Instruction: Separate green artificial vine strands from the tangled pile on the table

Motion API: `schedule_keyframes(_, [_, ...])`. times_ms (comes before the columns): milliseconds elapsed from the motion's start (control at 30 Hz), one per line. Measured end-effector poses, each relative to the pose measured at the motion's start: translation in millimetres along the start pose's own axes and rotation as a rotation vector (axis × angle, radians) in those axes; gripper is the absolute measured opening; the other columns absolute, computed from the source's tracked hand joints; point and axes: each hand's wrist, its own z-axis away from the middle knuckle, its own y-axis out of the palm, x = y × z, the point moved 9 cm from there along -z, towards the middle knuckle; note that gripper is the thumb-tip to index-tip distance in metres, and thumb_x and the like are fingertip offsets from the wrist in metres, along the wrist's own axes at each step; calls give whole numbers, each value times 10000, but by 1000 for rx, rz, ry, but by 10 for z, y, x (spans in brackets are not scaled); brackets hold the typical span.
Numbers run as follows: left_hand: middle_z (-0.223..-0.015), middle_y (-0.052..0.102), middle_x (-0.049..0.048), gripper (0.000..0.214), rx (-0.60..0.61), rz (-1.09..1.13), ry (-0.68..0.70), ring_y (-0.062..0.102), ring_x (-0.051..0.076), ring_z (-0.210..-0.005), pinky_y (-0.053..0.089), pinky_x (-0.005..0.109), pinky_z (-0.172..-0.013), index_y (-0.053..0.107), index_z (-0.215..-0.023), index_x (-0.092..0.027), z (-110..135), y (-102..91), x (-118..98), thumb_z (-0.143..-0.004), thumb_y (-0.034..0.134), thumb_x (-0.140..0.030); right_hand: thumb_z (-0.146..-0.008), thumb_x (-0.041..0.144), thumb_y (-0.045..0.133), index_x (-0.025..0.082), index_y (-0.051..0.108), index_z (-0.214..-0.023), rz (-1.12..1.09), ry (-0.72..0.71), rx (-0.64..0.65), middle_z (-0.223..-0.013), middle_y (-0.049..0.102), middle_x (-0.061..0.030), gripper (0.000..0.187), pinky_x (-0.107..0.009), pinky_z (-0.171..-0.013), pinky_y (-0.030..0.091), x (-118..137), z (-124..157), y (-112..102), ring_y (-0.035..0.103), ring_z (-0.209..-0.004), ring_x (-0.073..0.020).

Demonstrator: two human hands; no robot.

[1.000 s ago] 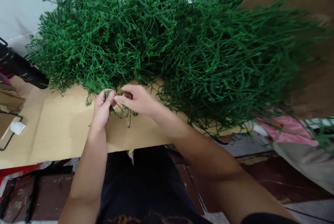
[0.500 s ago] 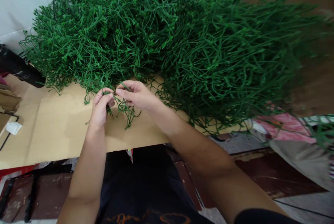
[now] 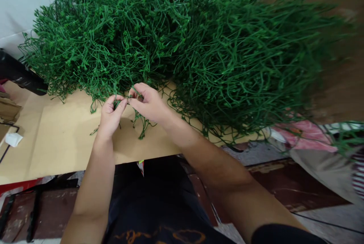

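Note:
My left hand (image 3: 113,113) pinches thin green plastic stems, with thumb and forefinger pressed together. Close beside it, my right hand (image 3: 146,102) is closed on a green plant sprig (image 3: 141,122), whose forked ends hang below the fingers. The fingertips of both hands nearly meet, and the stems pass between them; the exact joint is too small to make out. Behind the hands rises a large heap of green artificial plant stems (image 3: 113,35), with a second dense heap (image 3: 241,66) to the right.
Brown cardboard (image 3: 65,134) covers the table beneath my hands. A black bottle (image 3: 22,72) lies at the left, near a small white piece (image 3: 13,139). A large brown cardboard sheet (image 3: 338,47) and pink cloth (image 3: 305,136) are at the right.
The left thumb has straightened toward the right fingertips. The right hand has shifted slightly, and the hanging sprig with it. The whole view has moved a little.

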Motion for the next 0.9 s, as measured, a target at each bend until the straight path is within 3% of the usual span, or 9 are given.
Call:
schedule_keyframes(133, [-658, 563, -31, 162, 22, -94, 29, 462, 65, -551, 396, 199, -534, 608, -745, -185, -10, 18, -19, -697, 666, -329, -690, 124, 473, 151, 446, -683, 162, -108, 4, -722, 416, 8, 40, -227, -573, 270, 80, 9, -102, 356, -641, -77])
schedule_keyframes(267, [-687, 608, -14, 127, 34, -132, 35, 514, 78, -583, 439, 207, -577, 624, -763, -183, -11, 21, -40, -718, 648, -300, -731, 163, 470, 162, 421, -718, 45, -75, 136, -661, 394, 34, 51, -224, -554, 263, 37, 0, -38, 324, -587, -65])
schedule_keyframes(467, [-737, 642, 6, 73, 6, -260, 81, 572, 109, -699, 467, 231, -685, 633, -763, -170, -18, 7, -69, -725, 625, -231, -759, 179, 477, 146, 440, -731, -15, 34, 158, -658, 412, 32, 56, -228, -578, 292, -84, -13, -7, 358, -606, -66])
schedule_keyframes(600, [-742, 642, 11, 91, -1, -344, 84, 570, 124, -729, 452, 245, -721, 636, -762, -168, -20, 30, -42, -751, 594, -248, -808, 296, 505, 157, 406, -670, 138, 71, 198, -600, 348, 49, 219, -233, -543, 231, -143, 11, 12, 289, -559, -60])
schedule_keyframes(700, [-664, 586, -9, 107, -62, -364, 59, 523, 116, -670, 423, 233, -674, 600, -705, -171, -31, -11, -22, -773, 557, -242, -874, 311, 414, 170, 329, -633, 292, 68, 176, -583, 320, 42, 292, -236, -541, 203, -90, 62, 13, 256, -548, -66])
schedule_keyframes(900, [-585, 453, -39, 126, -98, -271, -51, 438, 105, -597, 377, 226, -624, 523, -661, -181, -36, -35, 70, -776, 541, -228, -877, 200, 357, 153, 433, -718, 528, -107, 199, -666, 426, -9, 182, -240, -597, 247, 135, 211, 142, 347, -617, -99])
